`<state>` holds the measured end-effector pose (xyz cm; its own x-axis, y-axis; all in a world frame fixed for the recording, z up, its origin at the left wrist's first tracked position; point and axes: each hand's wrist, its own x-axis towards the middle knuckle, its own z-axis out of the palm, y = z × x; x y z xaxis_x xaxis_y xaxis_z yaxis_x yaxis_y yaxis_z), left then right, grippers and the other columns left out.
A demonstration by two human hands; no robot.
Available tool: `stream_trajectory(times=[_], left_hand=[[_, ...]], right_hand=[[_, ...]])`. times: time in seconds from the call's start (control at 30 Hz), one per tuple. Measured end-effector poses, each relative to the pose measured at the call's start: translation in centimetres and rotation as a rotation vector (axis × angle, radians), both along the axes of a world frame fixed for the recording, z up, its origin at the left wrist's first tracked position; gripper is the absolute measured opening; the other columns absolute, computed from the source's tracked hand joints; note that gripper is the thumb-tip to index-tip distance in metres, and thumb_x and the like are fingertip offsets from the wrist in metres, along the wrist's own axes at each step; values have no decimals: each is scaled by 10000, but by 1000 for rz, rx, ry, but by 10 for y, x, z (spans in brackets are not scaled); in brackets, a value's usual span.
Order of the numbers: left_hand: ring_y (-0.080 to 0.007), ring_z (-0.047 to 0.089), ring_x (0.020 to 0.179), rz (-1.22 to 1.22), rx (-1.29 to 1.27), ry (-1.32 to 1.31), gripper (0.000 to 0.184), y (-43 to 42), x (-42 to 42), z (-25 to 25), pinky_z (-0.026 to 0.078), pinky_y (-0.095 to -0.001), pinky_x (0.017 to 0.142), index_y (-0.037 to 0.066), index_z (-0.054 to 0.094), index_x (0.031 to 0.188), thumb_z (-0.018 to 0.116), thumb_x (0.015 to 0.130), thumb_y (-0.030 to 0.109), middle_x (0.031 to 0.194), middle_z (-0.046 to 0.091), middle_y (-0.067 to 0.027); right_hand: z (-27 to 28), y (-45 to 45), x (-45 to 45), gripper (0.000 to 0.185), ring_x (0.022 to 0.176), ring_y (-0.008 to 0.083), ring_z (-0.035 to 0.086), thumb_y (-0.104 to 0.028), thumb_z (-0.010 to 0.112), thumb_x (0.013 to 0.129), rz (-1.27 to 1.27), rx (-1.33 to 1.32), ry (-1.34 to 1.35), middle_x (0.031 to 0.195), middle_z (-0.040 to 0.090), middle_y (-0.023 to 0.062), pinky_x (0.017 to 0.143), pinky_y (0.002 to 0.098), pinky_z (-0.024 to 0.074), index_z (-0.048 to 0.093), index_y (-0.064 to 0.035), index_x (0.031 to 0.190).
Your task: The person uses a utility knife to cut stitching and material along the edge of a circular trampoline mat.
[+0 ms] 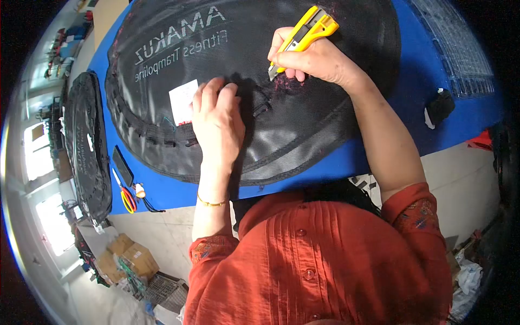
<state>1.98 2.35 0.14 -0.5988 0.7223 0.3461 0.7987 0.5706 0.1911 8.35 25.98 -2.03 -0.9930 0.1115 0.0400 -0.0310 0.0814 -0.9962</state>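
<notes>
My right hand [311, 58] is closed around a yellow utility knife [310, 33], its blade pointing down at the black trampoline fabric [303, 116]. Reddish thread bits [287, 82] lie on the fabric by the blade tip. My left hand [218, 116] rests on the fabric with its fingers bent down, beside a white label [183, 102] with red marks along its lower edge. Whether the left fingertips pinch anything is hidden. Mirrored white lettering [181, 35] shows on the fabric at the upper left.
The blue table [379, 157] carries red-and-yellow scissors [128, 199], a dark phone-like slab [123, 165] and a small black item [440, 108]. Clear plastic [460, 49] lies at the right. Another black trampoline piece [86, 146] stands left; cardboard boxes [135, 259] are on the floor.
</notes>
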Motion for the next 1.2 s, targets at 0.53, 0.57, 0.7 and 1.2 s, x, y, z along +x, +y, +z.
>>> stream_trajectory(times=[0.53, 0.57, 0.7, 1.2], left_hand=[[-353, 551, 1284, -251, -43, -59, 456, -10, 37, -15, 412, -482, 1104, 2, 617, 1298, 651, 951, 296, 1331, 606, -177], [-352, 561, 1274, -248, -29, -62, 433, -12, 36, -17, 417, -479, 1105, 0, 622, 1292, 652, 950, 264, 1322, 612, -177], [-353, 572, 1263, -234, -1, -71, 380, -15, 36, -21, 424, -478, 1104, -6, 639, 1268, 654, 942, 189, 1302, 623, -180], [-362, 592, 1228, -209, 69, -95, 347, -14, 38, -23, 458, -483, 1081, -38, 652, 1207, 685, 886, 88, 1245, 632, -194]], right_hand=[[0, -2, 1, 145, 605, 54, 589, -199, 628, 972, -52, 11, 13, 825, 670, 50, 540, 196, 481, 641, -63, 1022], [0, -3, 2, 145, 605, 54, 589, -199, 628, 972, -50, 12, 8, 825, 670, 50, 540, 196, 481, 641, -63, 1022], [-5, -10, 7, 101, 684, 35, 583, -164, 635, 965, 2, 16, 74, 856, 660, 29, 584, 201, 475, 618, -73, 1005], [2, -36, 14, 81, 747, 117, 643, -63, 702, 880, -47, 351, 288, 817, 638, 30, 674, 252, 502, 627, -64, 910]])
